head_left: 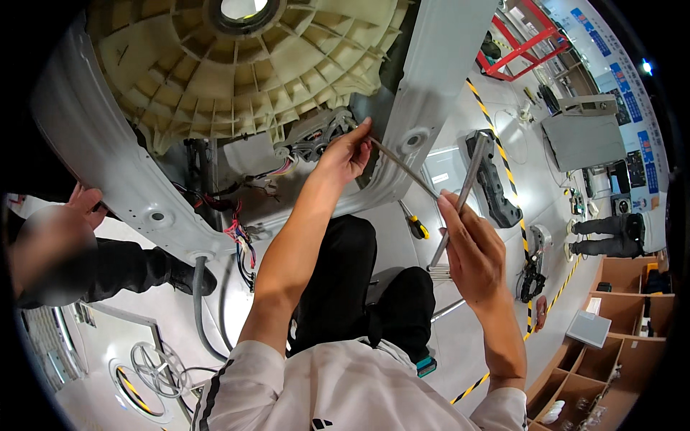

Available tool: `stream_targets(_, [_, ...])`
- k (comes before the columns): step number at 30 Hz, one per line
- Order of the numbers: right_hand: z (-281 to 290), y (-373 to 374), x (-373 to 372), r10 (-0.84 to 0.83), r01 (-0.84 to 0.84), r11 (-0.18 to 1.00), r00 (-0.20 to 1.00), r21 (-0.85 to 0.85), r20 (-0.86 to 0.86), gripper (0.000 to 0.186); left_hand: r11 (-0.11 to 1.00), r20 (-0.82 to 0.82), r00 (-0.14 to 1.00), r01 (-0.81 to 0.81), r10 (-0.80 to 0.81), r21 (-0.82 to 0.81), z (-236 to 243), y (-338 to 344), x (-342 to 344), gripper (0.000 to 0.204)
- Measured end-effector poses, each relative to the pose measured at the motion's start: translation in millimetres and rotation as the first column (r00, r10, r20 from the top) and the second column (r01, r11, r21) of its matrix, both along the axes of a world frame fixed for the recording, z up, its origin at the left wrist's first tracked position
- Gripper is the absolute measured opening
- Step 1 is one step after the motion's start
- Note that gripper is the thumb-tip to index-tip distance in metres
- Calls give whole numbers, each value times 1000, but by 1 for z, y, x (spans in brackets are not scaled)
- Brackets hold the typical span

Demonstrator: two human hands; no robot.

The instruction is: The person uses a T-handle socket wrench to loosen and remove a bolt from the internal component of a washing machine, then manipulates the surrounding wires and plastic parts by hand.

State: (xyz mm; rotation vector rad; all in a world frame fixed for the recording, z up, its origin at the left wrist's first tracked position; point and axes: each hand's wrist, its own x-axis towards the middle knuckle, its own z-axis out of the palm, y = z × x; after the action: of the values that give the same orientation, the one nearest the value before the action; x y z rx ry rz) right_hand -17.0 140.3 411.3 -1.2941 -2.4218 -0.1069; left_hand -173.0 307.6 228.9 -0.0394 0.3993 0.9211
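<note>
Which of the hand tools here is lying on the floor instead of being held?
The yellow-handled screwdriver, lying alone on the pale floor. The long metal rod is in the left hand, and the other metal tool in the right hand.

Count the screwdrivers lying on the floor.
1: a yellow-and-black-handled screwdriver lies on the floor just below the washer's metal frame, between the two hands. Others may be hidden.

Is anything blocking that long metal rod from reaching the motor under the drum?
Nothing visible does. The left hand holds the rod tip right at the motor; the right hand holds another tool apart.
</note>
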Motion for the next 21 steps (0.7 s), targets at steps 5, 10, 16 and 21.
stream_targets(5, [-1, 1, 5, 3, 1, 999, 995, 40, -100, 54, 1000, -76, 997, -2, 1, -11, 6, -1, 2, 22])
stream_targets(10, [-11, -20, 13, -147, 136, 986, 983, -99, -107, 50, 997, -44, 997, 62, -59, 50, 8, -10, -1, 14])
stream_targets(16, [-34, -33, 22, -283, 230, 955, 894, -186, -347, 39, 994, -333, 939, 107, -91, 32, 22, -14, 10, 18])
stream_targets(21, [-51, -56, 36, -332, 249, 938, 845, -240, -420, 32, 995, -499, 862, 101, -84, 7, 16, -32, 26, 17])
